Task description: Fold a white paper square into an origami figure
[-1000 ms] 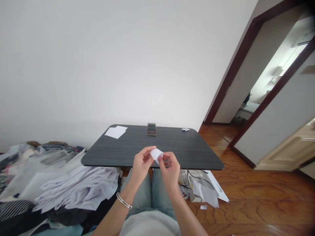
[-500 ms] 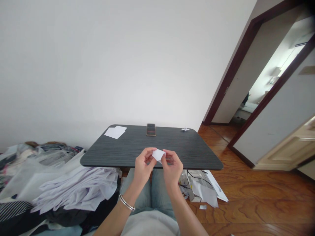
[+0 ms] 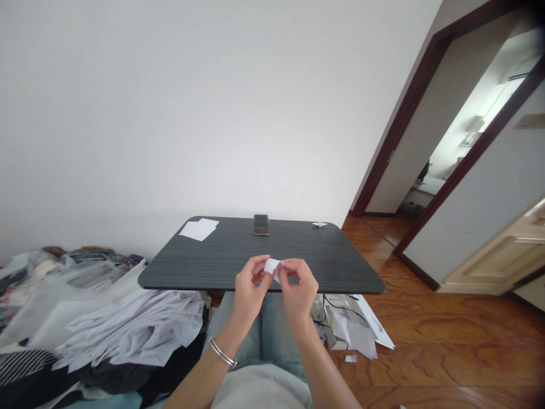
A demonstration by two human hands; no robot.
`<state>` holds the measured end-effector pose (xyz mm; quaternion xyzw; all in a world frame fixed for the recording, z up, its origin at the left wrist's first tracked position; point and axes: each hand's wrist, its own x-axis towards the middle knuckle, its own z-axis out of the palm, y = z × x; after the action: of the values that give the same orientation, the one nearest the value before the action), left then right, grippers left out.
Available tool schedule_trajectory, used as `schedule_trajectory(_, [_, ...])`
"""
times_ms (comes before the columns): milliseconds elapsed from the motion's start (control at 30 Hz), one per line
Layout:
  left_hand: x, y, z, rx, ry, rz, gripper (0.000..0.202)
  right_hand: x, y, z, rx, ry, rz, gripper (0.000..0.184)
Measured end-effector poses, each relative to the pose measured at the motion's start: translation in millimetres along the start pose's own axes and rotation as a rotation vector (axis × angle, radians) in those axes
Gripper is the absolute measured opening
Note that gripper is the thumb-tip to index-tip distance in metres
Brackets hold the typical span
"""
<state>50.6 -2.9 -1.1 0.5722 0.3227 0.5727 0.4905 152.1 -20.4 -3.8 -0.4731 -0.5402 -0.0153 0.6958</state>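
Observation:
Both my hands are raised over the near edge of a dark grey table (image 3: 213,264). My left hand (image 3: 249,289) and my right hand (image 3: 298,292) pinch a small folded piece of white paper (image 3: 272,266) between thumbs and fingertips. The fingers of both hands are curled close together around the paper, and most of it is hidden by them. A silver bracelet (image 3: 223,352) sits on my left wrist.
On the table's far side lie white paper sheets (image 3: 198,229), a small upright phone-like object (image 3: 261,224) and a tiny folded paper figure (image 3: 319,224). A pile of clothes and fabric (image 3: 106,318) lies left. Papers and cables (image 3: 353,326) lie on the wooden floor. An open doorway (image 3: 464,147) is at the right.
My hands have drawn closer together and risen slightly. More of the white paper is now covered by my fingers, so it looks smaller than before.

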Motion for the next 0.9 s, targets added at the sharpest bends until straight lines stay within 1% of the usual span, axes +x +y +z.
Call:
schedule_trajectory(133, [0.5, 2.4, -0.5, -0.075, 0.013, -0.033, 0.032, -1.5, -4.0, -4.3, 0.033, -0.093, -0.062, 0.009])
schedule_trajectory(233, [1.1, 4.2, -1.7, -0.098, 0.028, -0.04, 0.032, -4.7, -4.8, -8.0, 0.109, -0.143, -0.032, 0.015])
schedule_trajectory(333, [1.8, 6.0, -3.5, -0.082, 0.039, -0.047, 0.033, -6.1, -3.8, -9.1, 0.23, -0.157, 0.101, 0.018])
schedule_trajectory(433, [1.9, 6.9, -5.0, -0.031, 0.051, -0.029, 0.032, -5.3, -1.7, -7.1, 0.398, -0.165, 0.279, 0.011])
schedule_trajectory(500, [1.5, 6.6, -5.5, -0.001, 0.054, -0.013, 0.031, -4.3, -0.9, -5.6, 0.509, -0.182, 0.382, 0.01])
schedule_trajectory(567, [1.0, 5.8, -5.7, 0.012, 0.049, -0.002, 0.03, -3.5, -1.4, -5.1, 0.595, -0.212, 0.484, 0.013])
schedule_trajectory(667, [0.5, 4.8, -5.7, 0.022, 0.045, 0.014, 0.03, -2.6, -3.7, -5.6, 0.664, -0.275, 0.634, 0.022])
schedule_trajectory(767, [0.5, 4.6, -6.0, 0.037, 0.049, 0.02, 0.03, -2.1, -5.7, -5.9, 0.678, -0.301, 0.697, 0.028])
schedule_trajectory(900, [0.7, 4.5, -7.0, 0.079, 0.078, 0.043, 0.027, -2.7, -6.6, -5.4, 0.659, -0.276, 0.706, 0.031])
